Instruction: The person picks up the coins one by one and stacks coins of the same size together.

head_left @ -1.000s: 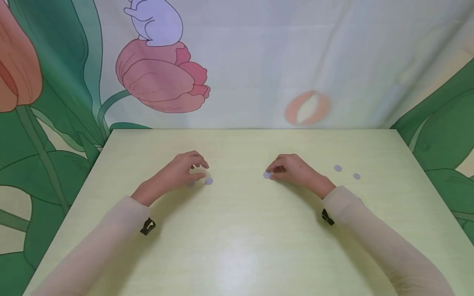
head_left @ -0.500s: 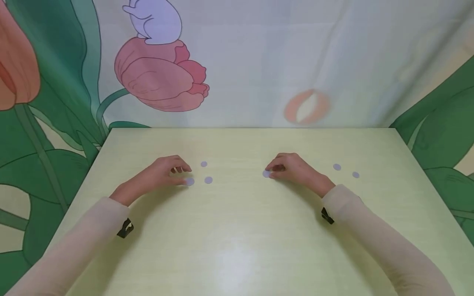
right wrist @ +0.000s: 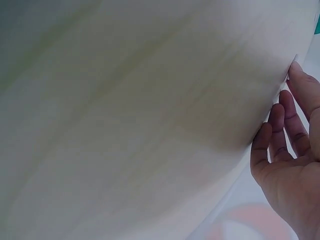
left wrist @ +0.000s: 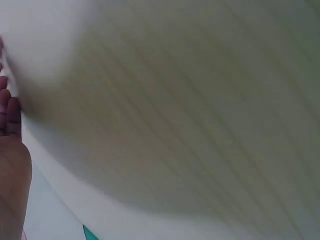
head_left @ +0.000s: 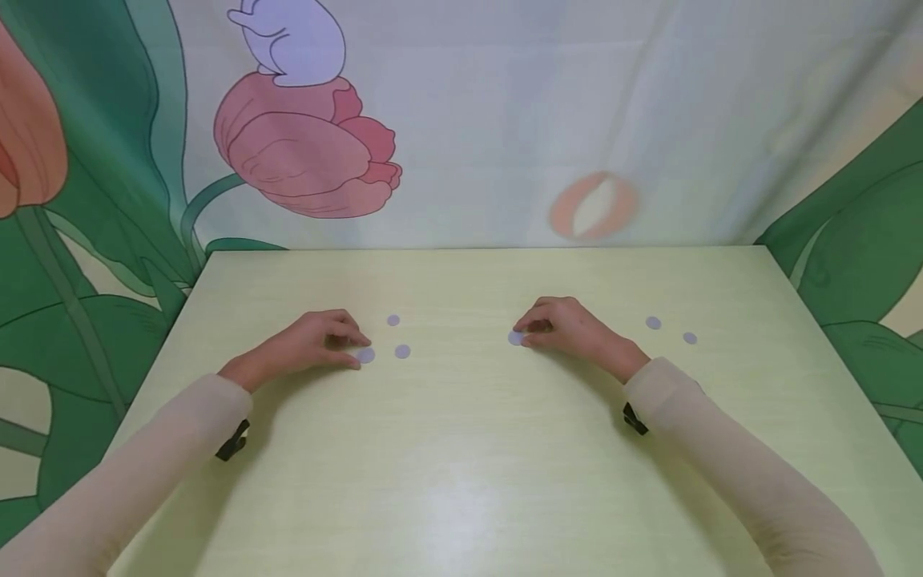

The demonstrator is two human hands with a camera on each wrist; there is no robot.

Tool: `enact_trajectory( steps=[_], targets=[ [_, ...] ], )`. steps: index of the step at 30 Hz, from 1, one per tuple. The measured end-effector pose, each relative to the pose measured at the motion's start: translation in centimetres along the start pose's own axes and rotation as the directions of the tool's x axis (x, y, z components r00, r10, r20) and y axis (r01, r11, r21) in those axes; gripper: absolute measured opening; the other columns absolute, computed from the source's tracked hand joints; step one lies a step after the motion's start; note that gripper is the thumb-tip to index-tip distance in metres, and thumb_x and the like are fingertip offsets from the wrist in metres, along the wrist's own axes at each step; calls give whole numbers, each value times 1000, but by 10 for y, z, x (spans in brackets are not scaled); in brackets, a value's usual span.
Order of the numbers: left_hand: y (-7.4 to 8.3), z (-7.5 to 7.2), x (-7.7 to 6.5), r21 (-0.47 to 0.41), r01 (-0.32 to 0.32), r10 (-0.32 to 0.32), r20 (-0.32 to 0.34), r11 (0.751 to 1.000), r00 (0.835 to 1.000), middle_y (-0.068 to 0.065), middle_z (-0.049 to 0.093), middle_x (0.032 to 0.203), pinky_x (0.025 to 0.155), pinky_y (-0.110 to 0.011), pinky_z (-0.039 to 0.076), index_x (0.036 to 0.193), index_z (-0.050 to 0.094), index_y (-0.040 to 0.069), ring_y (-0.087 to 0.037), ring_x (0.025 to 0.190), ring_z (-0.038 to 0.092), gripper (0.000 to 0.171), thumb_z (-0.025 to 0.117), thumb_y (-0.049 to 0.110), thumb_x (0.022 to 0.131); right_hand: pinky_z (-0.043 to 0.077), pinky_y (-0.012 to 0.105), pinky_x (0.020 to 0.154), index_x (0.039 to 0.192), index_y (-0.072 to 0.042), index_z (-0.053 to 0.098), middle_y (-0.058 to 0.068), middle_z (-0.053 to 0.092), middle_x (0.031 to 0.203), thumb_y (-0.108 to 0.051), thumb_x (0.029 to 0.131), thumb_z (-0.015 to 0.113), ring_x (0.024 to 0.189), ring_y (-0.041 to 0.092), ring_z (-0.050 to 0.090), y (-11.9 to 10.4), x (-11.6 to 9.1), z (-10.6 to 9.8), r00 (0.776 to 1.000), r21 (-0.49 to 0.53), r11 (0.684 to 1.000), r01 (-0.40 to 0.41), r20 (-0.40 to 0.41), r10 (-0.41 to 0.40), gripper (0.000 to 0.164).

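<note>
Pinching by edge: right disc (head_left: 515, 338) is held by right hand (head_left: 570, 327) | left disc (head_left: 366, 355), on table (head_left: 461, 433), is framed by left hand (head_left: 310, 340), its grip cannot be told | hands well apart | thin rims should probably be pressed lightly, evenly.

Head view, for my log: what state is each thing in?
Left hand: thumb and finger at a disc, grip unclear
Disc at left hand: apparently flat
Right hand: pinching a disc
Disc at right hand: pinched, partly covered
Two discs beside left hand: flat, untouched
Two discs far right: flat, untouched
Cloth: hanging, creased
</note>
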State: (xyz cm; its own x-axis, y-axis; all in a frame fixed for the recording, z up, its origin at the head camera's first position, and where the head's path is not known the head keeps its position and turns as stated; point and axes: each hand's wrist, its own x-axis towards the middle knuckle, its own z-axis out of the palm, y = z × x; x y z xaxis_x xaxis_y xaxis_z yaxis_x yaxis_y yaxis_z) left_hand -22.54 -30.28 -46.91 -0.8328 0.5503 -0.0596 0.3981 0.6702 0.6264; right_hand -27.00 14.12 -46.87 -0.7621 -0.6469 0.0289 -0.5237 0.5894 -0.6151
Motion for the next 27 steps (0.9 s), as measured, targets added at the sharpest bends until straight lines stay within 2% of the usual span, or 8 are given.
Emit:
enact_trajectory(
  steps=[7,15,18,27],
  targets=[
    [-4,4,0,-8,-63,63,-18,998,998,4,64,107,89,-32,51,111,80,16,-17,100,58,28,85,21,83,57,33,87,108,-9,79,2,67,98,-12,88,80,94,20,69,-4,-2,-3,1000,13,1000,-4,11,4,20],
    [2,6,7,64,-111,110,19,992,994,5,62,109,96,-38,50,108,76,16,-15,104,57,20,81,21,89,55,35,85,108,-10,79,0,67,98,-14,88,81,91,18,65,-2,-3,-4,1000,0,1000,-12,-3,12,21],
    [5,6,7,72,-105,103,28,992,994,4,63,109,98,-40,49,106,74,14,-16,105,58,18,80,19,90,55,34,84,109,-11,79,0,68,100,-15,88,81,91,18,65,1,-1,-1,1000,-3,1000,-4,-4,4,21],
    [10,6,4,82,-41,42,-5,996,999,3,68,107,90,-39,53,111,72,12,-16,97,59,22,78,14,90,55,34,85,110,-12,79,0,68,102,-15,90,80,92,17,65,-1,0,1,1000,3,1000,-24,4,24,21]
  ],
)
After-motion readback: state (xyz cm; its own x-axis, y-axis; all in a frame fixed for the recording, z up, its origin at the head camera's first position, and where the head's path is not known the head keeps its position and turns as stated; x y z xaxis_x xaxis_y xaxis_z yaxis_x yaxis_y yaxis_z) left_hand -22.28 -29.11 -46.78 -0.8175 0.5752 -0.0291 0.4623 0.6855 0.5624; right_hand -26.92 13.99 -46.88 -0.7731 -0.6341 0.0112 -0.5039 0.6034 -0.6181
